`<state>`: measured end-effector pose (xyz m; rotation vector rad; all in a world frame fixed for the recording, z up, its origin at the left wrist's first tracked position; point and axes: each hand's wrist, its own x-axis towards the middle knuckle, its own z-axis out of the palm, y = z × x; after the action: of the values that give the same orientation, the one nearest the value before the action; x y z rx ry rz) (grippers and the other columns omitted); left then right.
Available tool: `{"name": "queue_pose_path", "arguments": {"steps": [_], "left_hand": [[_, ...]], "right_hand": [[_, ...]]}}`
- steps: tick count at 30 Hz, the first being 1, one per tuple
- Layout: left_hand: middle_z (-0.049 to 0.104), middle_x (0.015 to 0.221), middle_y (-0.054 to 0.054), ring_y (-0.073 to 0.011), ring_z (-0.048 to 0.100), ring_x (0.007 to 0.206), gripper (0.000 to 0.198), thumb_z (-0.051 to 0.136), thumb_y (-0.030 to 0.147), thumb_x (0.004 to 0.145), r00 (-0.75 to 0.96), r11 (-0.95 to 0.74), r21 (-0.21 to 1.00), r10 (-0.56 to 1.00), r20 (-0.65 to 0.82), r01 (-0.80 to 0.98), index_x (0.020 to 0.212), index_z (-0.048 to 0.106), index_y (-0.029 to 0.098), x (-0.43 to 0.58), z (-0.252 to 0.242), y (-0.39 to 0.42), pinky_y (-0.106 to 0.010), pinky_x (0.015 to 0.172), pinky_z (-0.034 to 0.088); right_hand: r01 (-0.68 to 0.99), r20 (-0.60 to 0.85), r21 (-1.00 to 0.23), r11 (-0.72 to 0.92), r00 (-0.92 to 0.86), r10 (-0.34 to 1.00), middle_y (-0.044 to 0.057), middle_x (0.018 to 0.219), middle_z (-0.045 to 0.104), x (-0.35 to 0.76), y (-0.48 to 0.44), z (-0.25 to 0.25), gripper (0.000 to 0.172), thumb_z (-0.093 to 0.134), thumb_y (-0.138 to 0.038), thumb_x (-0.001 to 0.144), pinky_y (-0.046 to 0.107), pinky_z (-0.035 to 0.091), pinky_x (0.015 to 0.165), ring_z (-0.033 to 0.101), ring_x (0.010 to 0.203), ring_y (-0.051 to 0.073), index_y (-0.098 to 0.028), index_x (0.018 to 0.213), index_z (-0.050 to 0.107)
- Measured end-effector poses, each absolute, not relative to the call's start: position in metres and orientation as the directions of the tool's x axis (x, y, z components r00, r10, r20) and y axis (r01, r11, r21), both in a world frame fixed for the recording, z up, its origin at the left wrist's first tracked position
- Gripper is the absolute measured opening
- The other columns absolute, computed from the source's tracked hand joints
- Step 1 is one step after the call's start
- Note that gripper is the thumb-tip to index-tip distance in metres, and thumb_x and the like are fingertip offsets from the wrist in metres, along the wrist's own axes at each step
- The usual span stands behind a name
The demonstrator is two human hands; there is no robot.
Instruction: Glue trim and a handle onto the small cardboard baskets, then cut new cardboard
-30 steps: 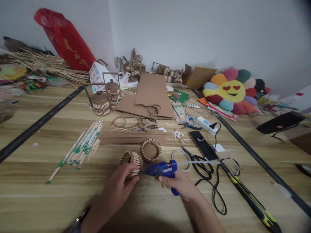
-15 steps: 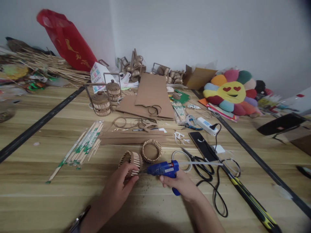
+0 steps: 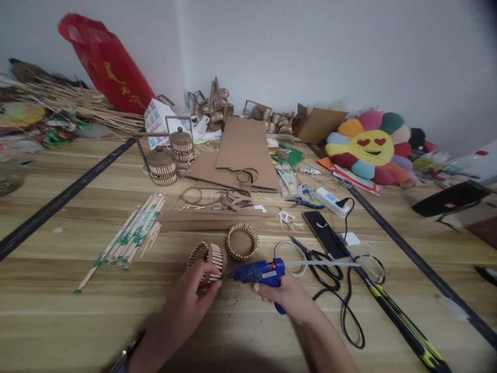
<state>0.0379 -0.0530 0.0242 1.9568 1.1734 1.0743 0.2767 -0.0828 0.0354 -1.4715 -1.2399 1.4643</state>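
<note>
My left hand (image 3: 190,300) grips a small round basket made of cardboard and short wooden sticks (image 3: 209,256), tilted on its side on the wooden table (image 3: 58,321). My right hand (image 3: 285,295) is closed round the handle of a blue hot glue gun (image 3: 259,271). The gun's nozzle points left and touches the basket's stick wall. A clear glue stick juts from the gun's back end. A second stick-walled ring (image 3: 242,241) lies flat just behind the basket.
Black scissors (image 3: 318,261), a tape roll (image 3: 289,254), a phone (image 3: 325,233), a power strip (image 3: 330,201) with black cord and a yellow-black utility knife (image 3: 404,326) lie right of the hands. Wrapped chopsticks (image 3: 132,233) lie left. Cardboard sheets (image 3: 240,153), finished baskets (image 3: 161,166) and a flower cushion (image 3: 368,147) sit behind.
The view has shifted slightly. Both hands hold their grip, with the glue gun nozzle staying against the basket.
</note>
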Motion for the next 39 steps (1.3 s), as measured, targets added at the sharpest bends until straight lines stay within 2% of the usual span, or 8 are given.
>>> {"name": "queue_pose_path", "arguments": {"steps": [12,18,30,39], "left_hand": [[0.071,0.075,0.001,-0.0158,0.068,0.064,0.006,0.058,0.025,0.082,0.250,-0.381,0.825,0.921,0.299,0.417,0.084,0.063,0.024,0.0398,0.0270,-0.0524,-0.025,0.062,0.058],[0.071,0.076,-0.001,-0.0173,0.068,0.064,0.007,0.058,0.028,0.082,0.249,-0.350,0.832,0.932,0.263,0.430,0.084,0.063,0.024,0.0395,0.0255,-0.0527,-0.027,0.064,0.058],[0.072,0.078,0.000,-0.0166,0.069,0.066,0.005,0.058,0.024,0.083,0.262,-0.395,0.817,0.915,0.308,0.421,0.085,0.062,0.024,0.0392,0.0253,-0.0532,-0.025,0.064,0.058],[0.070,0.075,0.001,-0.0158,0.068,0.063,0.004,0.058,0.024,0.082,0.264,-0.377,0.826,0.921,0.286,0.420,0.083,0.062,0.024,0.0385,0.0275,-0.0529,-0.025,0.063,0.058]], "right_hand": [[0.178,-0.264,-0.953,-0.244,-0.099,0.959,-0.003,0.064,0.052,0.2750,-0.0832,0.0381,0.049,0.079,-0.063,0.066,0.024,0.039,0.055,0.041,0.058,0.012,-0.019,0.080,0.066],[0.217,-0.250,-0.949,-0.227,-0.080,0.965,-0.001,0.067,0.058,0.2747,-0.0832,0.0396,0.044,0.079,-0.060,0.066,0.026,0.044,0.059,0.047,0.062,0.014,-0.020,0.079,0.067],[0.238,-0.245,-0.945,-0.222,-0.069,0.967,0.001,0.073,0.064,0.2748,-0.0830,0.0424,0.034,0.080,-0.049,0.068,0.028,0.049,0.067,0.054,0.067,0.016,-0.019,0.079,0.069],[0.246,-0.244,-0.945,-0.217,-0.086,0.966,0.003,0.075,0.068,0.2736,-0.0831,0.0418,0.036,0.079,-0.053,0.068,0.028,0.051,0.067,0.057,0.070,0.018,-0.020,0.080,0.072]]}}
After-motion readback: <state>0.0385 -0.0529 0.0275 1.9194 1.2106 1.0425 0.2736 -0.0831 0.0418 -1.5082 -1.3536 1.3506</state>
